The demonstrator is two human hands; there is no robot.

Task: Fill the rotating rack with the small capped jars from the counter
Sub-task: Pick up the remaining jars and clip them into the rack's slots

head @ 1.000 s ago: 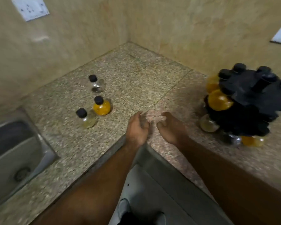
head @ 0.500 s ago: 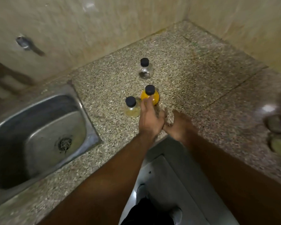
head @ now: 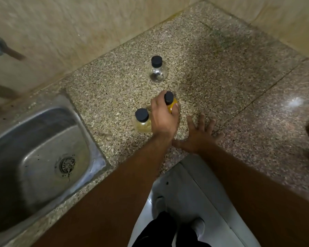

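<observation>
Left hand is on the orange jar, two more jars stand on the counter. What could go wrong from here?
1. The left hand grips the orange jar from above, round its upper body; the rounded glass could slip during the lift.
2. The pale jar stands close beside that hand; a careless lift may knock it over, and it could roll toward the sink.

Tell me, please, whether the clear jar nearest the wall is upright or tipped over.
Upright: the clear jar stands on its base on the counter, its black cap on top.
</observation>
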